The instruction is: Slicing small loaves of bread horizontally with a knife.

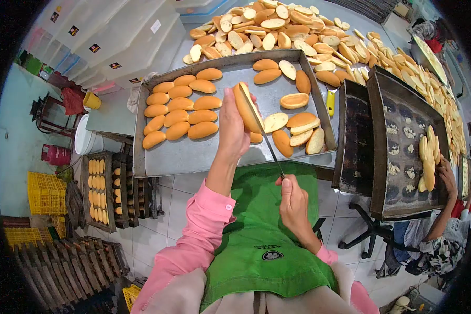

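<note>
My left hand (235, 129) holds an oval bread roll (246, 108) upright over a large metal baking tray (172, 159). The blade of a long thin knife (272, 151) lies along the roll's right side, in or against it; how deep it sits I cannot tell. My right hand (294, 198) grips the knife's handle end, below the tray's near edge. Rows of whole rolls (177, 130) lie in the tray's left part. To the right of my left hand are whole rolls and cut halves, some with the pale crumb (275, 122) showing.
A big heap of cut rolls (274, 27) covers the table behind. A yellow-green handle (330, 103) lies right of the tray, near dark baking trays (400, 172). A co-worker's hand (447, 178) touches rolls there. Plastic boxes (114, 43) stand back left; a tray rack (119, 192) stands lower left.
</note>
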Demonstrator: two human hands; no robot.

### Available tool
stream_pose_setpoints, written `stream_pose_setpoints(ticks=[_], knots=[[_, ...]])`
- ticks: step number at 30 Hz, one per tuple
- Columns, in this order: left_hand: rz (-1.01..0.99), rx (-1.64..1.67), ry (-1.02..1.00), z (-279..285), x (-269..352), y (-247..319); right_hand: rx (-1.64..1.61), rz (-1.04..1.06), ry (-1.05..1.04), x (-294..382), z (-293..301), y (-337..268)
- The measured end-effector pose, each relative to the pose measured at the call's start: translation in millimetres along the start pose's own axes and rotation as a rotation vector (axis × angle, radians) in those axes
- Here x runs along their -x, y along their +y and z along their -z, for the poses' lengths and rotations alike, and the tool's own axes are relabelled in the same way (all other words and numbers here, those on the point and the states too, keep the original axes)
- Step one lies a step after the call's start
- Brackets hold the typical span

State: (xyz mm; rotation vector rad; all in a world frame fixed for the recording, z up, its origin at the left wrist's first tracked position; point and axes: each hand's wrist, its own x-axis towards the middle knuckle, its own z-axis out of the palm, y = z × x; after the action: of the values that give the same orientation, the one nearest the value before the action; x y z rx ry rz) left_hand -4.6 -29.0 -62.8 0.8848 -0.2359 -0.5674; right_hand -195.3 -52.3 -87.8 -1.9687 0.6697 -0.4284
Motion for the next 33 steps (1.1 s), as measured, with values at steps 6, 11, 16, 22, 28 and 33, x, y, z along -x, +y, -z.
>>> stream_pose_setpoints(ticks=[6, 11, 16, 22, 28, 33], knots=[[0.077, 0.016, -0.015, -3.1, 7.8, -11.4, 0.006, -0.04, -0.002, -8.8, -1.0, -6.7], [0.026, 0.07, 0.006, 1.9, 6.5, -7.1, 0.054, -0.053, -0.049, 1.8, 1.6, -1.0], [0.116, 0.146, 0.013, -16.2, 19.3, -14.7, 0.195, 0.036, 0.145, -8.6, -8.0, -2.0], [-0.019, -0.209, 0.123, 9.3, 14.6, -34.6, 0.4, 0.127, 0.268, -9.0, -9.8, 2.3], [-0.14, -0.19, 0.244, 22.5, 20.4, -28.1, 0.454, 0.18, 0.23, 2.6, -11.3, 15.8], [-0.08, -0.402, 0.172, 1.8, 36.5, -47.3, 0.454, 0.139, 0.297, -9.1, -14.6, 13.9]])
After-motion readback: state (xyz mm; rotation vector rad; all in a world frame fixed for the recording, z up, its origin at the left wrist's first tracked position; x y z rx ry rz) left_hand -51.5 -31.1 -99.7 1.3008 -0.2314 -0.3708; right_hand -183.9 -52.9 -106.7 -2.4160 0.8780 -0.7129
